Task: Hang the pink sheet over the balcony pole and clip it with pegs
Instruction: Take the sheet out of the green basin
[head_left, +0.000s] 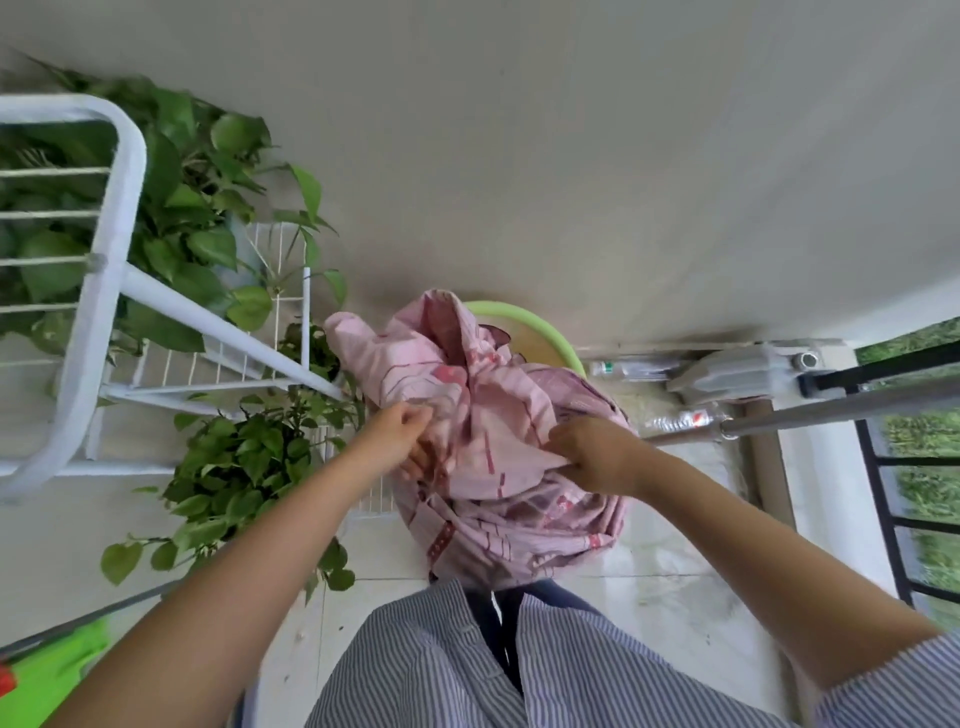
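The pink patterned sheet (498, 431) is bunched in a heap in front of me, above a light green basin (540, 325) whose rim shows behind it. My left hand (400, 436) pinches the cloth on its left side. My right hand (597, 457) is closed on a fold on its right side. A grey metal pole (841, 410) runs in from the right edge to just right of the sheet. I see no pegs.
A white metal rack (119, 270) with leafy green plants (208, 218) stands to the left. A black balcony railing (883, 483) is at the right, with empty plastic bottles (680, 418) on the floor by the wall. A bright green item (47, 670) lies at the bottom left.
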